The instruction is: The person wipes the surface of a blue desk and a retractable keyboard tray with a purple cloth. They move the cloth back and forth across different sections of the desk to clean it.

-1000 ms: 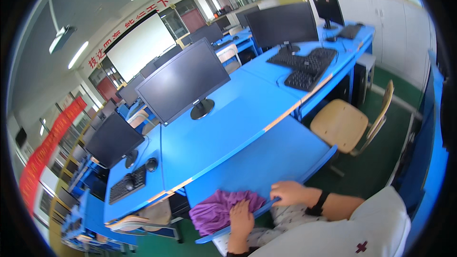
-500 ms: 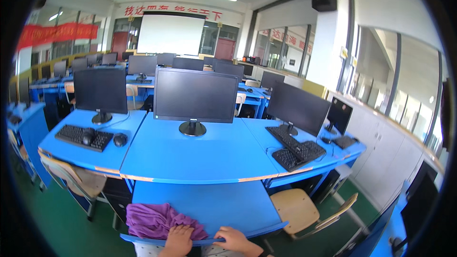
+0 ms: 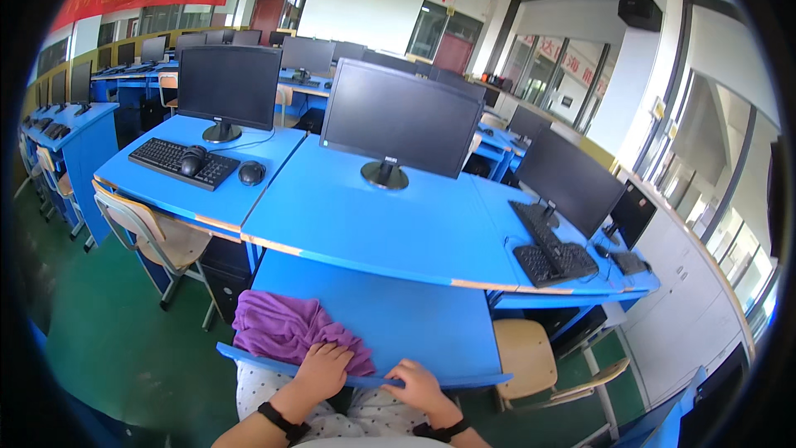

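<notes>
The cloth (image 3: 278, 323) lies bunched at the near left corner of the tray (image 3: 423, 311). Your left hand (image 3: 322, 372) rests on its right end; I cannot tell whether you pinch it. Your right hand (image 3: 417, 386) curls at the tray's near edge, its pinch unclear. Beyond, a monitor (image 3: 402, 119) stands toward the desk's (image 3: 356, 228) far edge.

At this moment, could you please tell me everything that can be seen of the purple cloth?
The cloth is plain purple and looks soft, like towel fabric. It lies bunched in a loose heap with many folds and creases, not spread flat. It sits on the left part of the blue tray, close to the front edge. The left hand rests on its lower right part, fingers over the fabric; whether they grip it is unclear.
</notes>
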